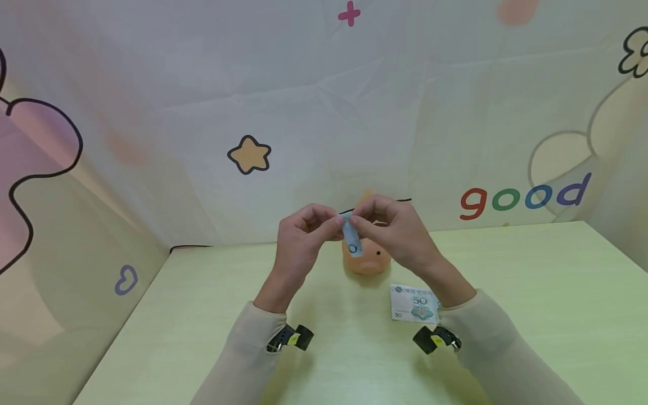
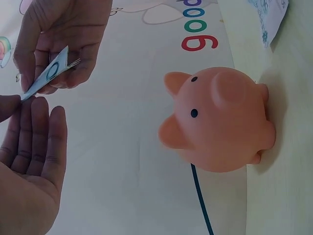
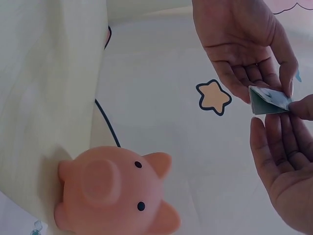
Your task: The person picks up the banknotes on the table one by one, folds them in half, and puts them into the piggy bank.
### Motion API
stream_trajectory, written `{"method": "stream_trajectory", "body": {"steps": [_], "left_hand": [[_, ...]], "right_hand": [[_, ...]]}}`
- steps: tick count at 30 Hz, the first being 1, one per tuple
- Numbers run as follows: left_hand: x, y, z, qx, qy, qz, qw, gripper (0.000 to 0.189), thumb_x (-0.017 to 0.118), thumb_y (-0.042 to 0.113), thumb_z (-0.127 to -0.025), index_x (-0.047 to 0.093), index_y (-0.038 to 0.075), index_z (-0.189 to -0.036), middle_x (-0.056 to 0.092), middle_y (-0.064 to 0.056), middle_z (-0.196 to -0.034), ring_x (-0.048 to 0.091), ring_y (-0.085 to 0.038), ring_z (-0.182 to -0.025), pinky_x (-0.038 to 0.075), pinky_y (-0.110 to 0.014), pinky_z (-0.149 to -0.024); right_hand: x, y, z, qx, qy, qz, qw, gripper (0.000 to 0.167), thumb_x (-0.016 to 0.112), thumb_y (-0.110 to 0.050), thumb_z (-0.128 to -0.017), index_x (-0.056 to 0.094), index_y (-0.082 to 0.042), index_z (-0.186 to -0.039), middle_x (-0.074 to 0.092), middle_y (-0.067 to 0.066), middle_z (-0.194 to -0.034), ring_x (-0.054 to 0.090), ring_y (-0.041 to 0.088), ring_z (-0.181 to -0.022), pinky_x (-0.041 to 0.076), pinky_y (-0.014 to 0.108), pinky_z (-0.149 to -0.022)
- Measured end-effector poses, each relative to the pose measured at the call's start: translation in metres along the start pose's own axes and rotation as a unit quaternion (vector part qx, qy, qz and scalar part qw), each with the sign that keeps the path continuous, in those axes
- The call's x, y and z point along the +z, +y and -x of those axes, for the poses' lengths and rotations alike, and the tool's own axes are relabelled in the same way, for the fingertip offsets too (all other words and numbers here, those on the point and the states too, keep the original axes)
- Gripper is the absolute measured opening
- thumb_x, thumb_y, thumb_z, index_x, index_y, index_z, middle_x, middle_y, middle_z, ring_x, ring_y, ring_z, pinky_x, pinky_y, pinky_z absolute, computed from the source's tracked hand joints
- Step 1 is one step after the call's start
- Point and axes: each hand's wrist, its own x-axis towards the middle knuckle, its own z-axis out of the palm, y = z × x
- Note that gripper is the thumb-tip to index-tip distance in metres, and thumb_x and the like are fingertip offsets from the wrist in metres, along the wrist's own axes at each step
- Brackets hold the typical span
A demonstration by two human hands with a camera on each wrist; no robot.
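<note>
Head view: We see the left hand (image 1: pixel 300 242) and the right hand (image 1: pixel 405 233) raised over the pale yellow-green tabletop (image 1: pixel 202 337), each clamped by thumb and fingers on the small blue-green folded paper banknote (image 1: pixel 354 242). The hands stand at nine and three o'clock of the note. We judge that the paired pinch near its upper end keeps the folds aligned and lets the lower strip hang free. Partly behind the note, at five o'clock, the smooth peach-orange pig-shaped bank (image 1: pixel 368 266) stands upright on the tabletop, its snout towards us. Between four and five o'clock lies the flat pale-blue printed banknote (image 1: pixel 411 304), marked 50, partly covered by the right wrist; its place near the right arm probably keeps it within reach.

Left wrist view: The picture is turned sideways. We find the left hand below and the right hand above, both gripping the folded banknote, whose layers part slightly at the free end. The pig lies near half past three of it, well apart.

Right wrist view: The left hand is above, the right below. The note's panels form a narrow V, presumably because only one end is pinched. The pig sits at eight o'clock.
</note>
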Motion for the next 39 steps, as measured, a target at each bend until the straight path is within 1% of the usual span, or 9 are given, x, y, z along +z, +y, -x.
{"method": "stream_trajectory", "body": {"steps": [4,9,13,17,25,27,32,36,39], "left_hand": [[0.0004,-0.0005,0.0005,0.008,0.003,0.004,1.0,0.011,0.07,0.001,-0.1,0.07,-0.01,-0.102,0.072,-0.005,-0.09,0.074,-0.016,-0.082,0.065,-0.041,-0.086],[0.0023,-0.0006,0.0014,0.008,0.008,0.016,0.9998,0.013,0.071,0.001,-0.1,0.071,-0.01,-0.106,0.075,-0.004,-0.092,0.076,-0.016,-0.081,0.065,-0.041,-0.086],[0.0036,-0.0008,0.0017,-0.003,0.004,0.033,0.9994,0.014,0.072,-0.001,-0.099,0.072,-0.012,-0.108,0.076,-0.005,-0.093,0.076,-0.016,-0.08,0.065,-0.04,-0.085],[0.0047,-0.0018,0.0016,-0.017,-0.012,0.039,0.999,0.013,0.07,-0.001,-0.1,0.072,-0.013,-0.105,0.076,-0.005,-0.09,0.076,-0.017,-0.078,0.065,-0.039,-0.082],[0.0062,-0.003,-0.0001,-0.025,-0.024,0.019,0.9992,0.013,0.069,-0.001,-0.101,0.072,-0.013,-0.105,0.074,-0.005,-0.089,0.075,-0.016,-0.078,0.065,-0.037,-0.081],[0.0062,-0.0031,-0.0004,-0.032,-0.03,0.02,0.9989,0.014,0.07,0.0,-0.101,0.072,-0.012,-0.106,0.074,-0.006,-0.09,0.075,-0.017,-0.078,0.065,-0.037,-0.081],[0.0053,-0.003,0.0008,-0.061,-0.05,0.014,0.9968,0.013,0.071,0.003,-0.101,0.072,-0.009,-0.107,0.075,-0.007,-0.092,0.074,-0.017,-0.08,0.065,-0.038,-0.082],[0.0051,-0.0028,0.0025,-0.058,-0.058,0.002,0.9966,0.012,0.07,0.003,-0.101,0.072,-0.009,-0.105,0.075,-0.007,-0.092,0.074,-0.017,-0.081,0.065,-0.038,-0.084],[0.0058,-0.0029,0.0033,-0.05,-0.057,0.006,0.9971,0.011,0.069,0.001,-0.102,0.071,-0.01,-0.104,0.074,-0.007,-0.092,0.074,-0.017,-0.081,0.065,-0.039,-0.084]], "right_hand": [[-0.0007,0.0001,0.0001,-0.003,-0.006,0.007,1.0,0.009,0.072,-0.004,-0.101,0.073,0.002,-0.106,0.072,0.01,-0.1,0.073,0.023,-0.095,0.061,0.032,-0.09],[-0.0015,-0.0009,0.0,0.0,0.009,0.004,0.9999,0.009,0.07,-0.005,-0.102,0.072,0.002,-0.107,0.073,0.01,-0.101,0.072,0.024,-0.098,0.061,0.032,-0.091],[-0.0017,-0.0028,-0.0001,0.003,0.026,0.005,0.9997,0.011,0.069,-0.007,-0.103,0.071,0.002,-0.109,0.073,0.01,-0.102,0.072,0.024,-0.1,0.06,0.033,-0.093],[-0.0022,-0.0047,0.0004,0.004,0.035,0.007,0.9993,0.011,0.07,-0.008,-0.103,0.072,0.001,-0.109,0.074,0.01,-0.102,0.072,0.024,-0.1,0.059,0.034,-0.092],[-0.0032,-0.0046,0.001,0.007,0.036,-0.001,0.9993,0.011,0.07,-0.007,-0.103,0.071,0.002,-0.108,0.073,0.011,-0.102,0.071,0.025,-0.099,0.059,0.034,-0.091],[-0.0038,-0.0036,0.001,0.007,0.039,-0.005,0.9992,0.011,0.07,-0.006,-0.103,0.071,0.003,-0.109,0.072,0.011,-0.103,0.071,0.025,-0.099,0.059,0.032,-0.091],[-0.0042,-0.0026,0.0013,0.01,0.057,-0.018,0.9982,0.011,0.068,-0.005,-0.104,0.07,0.005,-0.11,0.071,0.012,-0.103,0.071,0.023,-0.095,0.059,0.028,-0.089],[-0.0035,-0.003,0.0016,0.008,0.06,-0.021,0.998,0.012,0.068,-0.005,-0.104,0.07,0.005,-0.11,0.071,0.012,-0.103,0.07,0.022,-0.094,0.059,0.027,-0.088],[-0.0038,-0.0033,0.0016,0.008,0.055,-0.023,0.9982,0.013,0.068,-0.005,-0.104,0.07,0.005,-0.112,0.071,0.011,-0.104,0.071,0.023,-0.095,0.059,0.028,-0.089]]}}
